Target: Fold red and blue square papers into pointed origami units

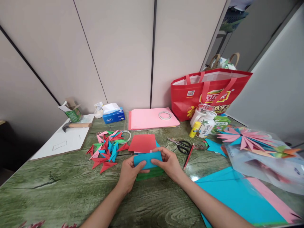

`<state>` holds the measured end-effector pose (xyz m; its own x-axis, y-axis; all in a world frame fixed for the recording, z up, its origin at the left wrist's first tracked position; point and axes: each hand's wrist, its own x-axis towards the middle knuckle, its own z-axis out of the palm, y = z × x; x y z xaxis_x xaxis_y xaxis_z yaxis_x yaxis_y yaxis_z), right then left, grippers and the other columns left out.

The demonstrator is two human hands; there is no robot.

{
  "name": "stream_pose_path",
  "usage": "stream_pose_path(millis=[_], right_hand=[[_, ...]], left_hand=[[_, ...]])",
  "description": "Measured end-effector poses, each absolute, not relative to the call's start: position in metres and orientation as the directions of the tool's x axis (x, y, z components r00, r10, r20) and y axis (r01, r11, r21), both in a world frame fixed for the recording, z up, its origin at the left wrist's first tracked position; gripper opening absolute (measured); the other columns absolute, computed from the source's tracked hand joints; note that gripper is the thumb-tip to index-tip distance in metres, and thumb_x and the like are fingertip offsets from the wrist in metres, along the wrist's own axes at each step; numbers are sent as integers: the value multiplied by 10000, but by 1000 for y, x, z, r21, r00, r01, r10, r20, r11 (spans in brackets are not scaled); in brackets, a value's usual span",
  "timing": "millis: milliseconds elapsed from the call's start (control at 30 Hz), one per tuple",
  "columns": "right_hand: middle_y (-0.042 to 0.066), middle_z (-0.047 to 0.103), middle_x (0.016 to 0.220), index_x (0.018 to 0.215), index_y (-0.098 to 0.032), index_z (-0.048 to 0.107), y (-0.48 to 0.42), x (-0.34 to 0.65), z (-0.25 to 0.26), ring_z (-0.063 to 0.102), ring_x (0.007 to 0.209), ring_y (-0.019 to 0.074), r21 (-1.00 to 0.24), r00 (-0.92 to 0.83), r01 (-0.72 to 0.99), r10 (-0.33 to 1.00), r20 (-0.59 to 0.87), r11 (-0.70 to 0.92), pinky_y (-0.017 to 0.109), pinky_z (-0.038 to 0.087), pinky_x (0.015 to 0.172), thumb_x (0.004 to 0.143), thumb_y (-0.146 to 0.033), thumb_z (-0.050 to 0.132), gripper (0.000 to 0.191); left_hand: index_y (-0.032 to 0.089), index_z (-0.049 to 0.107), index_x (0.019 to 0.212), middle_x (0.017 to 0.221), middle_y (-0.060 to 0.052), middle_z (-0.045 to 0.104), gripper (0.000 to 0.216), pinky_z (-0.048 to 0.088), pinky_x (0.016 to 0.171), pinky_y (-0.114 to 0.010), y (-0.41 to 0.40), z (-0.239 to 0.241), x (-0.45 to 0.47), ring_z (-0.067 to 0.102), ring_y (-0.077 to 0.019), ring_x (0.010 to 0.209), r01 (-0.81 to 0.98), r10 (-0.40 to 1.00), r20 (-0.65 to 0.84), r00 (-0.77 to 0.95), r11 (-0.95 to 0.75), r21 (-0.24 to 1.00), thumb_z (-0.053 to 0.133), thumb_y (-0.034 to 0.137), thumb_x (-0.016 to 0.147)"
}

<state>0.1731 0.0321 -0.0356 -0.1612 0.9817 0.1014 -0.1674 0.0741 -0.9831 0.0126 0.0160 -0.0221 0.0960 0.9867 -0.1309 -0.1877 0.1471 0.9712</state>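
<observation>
A small blue rectangle of paper (147, 158), seemingly folded, is held up between both hands over the table. My left hand (130, 171) grips its left end, thumb on the front face. At the right end, my right hand (169, 163) pinches it the same way, thumb pressed on the front. Behind it lies a red paper sheet (142, 142) on other coloured sheets, partly hidden. Green paper (149, 174) shows beneath the hands. To the left is a heap of folded red, pink, blue and green paper pieces (109, 148).
Scissors (182, 146), a red pencil (188, 156) and a yellow glue stick (194, 129) lie or stand to the right. Farther back are pink sheets (144, 117), a tissue box (113, 116) and a red bag (182, 101). A hammer (76, 125) rests on a white board.
</observation>
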Motion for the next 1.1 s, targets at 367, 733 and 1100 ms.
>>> stream_pose_path(millis=[367, 733, 1100], right_hand=[[-26, 542, 642, 862, -173, 563, 33, 173, -37, 470, 560, 102, -987, -173, -145, 981, 91, 66, 208, 363, 497, 587, -293, 720, 339], [-22, 570, 677, 874, -172, 543, 32, 172, -37, 496, 591, 106, -983, -158, -178, 984, 77, 48, 209, 382, 525, 586, -268, 723, 353], [-15, 604, 664, 847, -169, 545, 33, 172, -37, 536, 588, 118, -982, -134, -188, 991, 24, -2, 225, 415, 537, 550, -296, 745, 380]], left_hand=[[103, 664, 794, 710, -31, 656, 249, 561, 606, -366, 16, -23, 13, 591, -168, 655, -194, 983, -150, 108, 169, 966, 703, 270, 613], [99, 672, 799, 728, -46, 671, 257, 563, 595, -366, 17, -22, 13, 605, -182, 675, -214, 981, -163, 107, 182, 960, 710, 265, 606], [110, 686, 781, 719, -40, 677, 236, 564, 604, -357, 16, -23, 12, 613, -188, 681, -213, 983, -153, 106, 173, 962, 706, 272, 610]])
